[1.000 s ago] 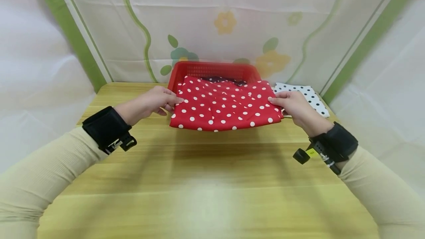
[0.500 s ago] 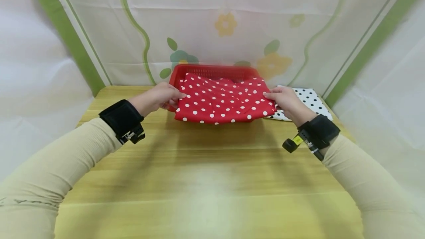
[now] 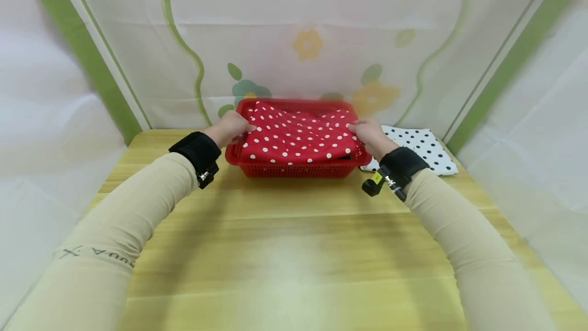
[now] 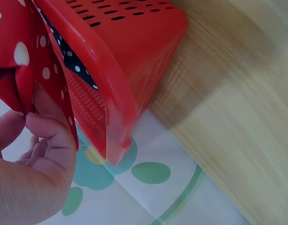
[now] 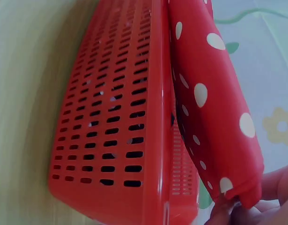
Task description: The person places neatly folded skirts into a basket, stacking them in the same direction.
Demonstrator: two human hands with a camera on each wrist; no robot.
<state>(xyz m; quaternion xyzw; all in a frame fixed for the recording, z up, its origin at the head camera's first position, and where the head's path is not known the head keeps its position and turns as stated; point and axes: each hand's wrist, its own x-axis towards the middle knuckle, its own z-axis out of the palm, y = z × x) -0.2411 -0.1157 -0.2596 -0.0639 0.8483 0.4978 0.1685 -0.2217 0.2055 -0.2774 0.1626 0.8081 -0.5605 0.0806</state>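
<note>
A folded red cloth with white dots (image 3: 298, 137) spans the mouth of a red plastic basket (image 3: 298, 170) in the head view. My left hand (image 3: 231, 126) pinches its left edge between thumb and fingers, and my right hand (image 3: 369, 136) grips the right edge. In the left wrist view, the left hand (image 4: 36, 154) holds the cloth's corner beside the basket rim. A dark cloth with white dots (image 4: 76, 65) lies inside the basket, mostly hidden under the red one. The right wrist view shows the cloth's rolled edge (image 5: 214, 93) above the rim, fingers curled at its lower corner.
A folded white cloth with black dots (image 3: 422, 149) lies on the wooden table (image 3: 294, 249), right of the basket and partly behind my right hand. Behind the basket hangs a pale curtain with flower prints (image 3: 294, 29); similar white sheets close off both sides.
Both hands have carried the red dotted cloth away from me and down into the basket's opening. The basket's front wall now shows below the cloth, and the dark cloth is covered in the head view.
</note>
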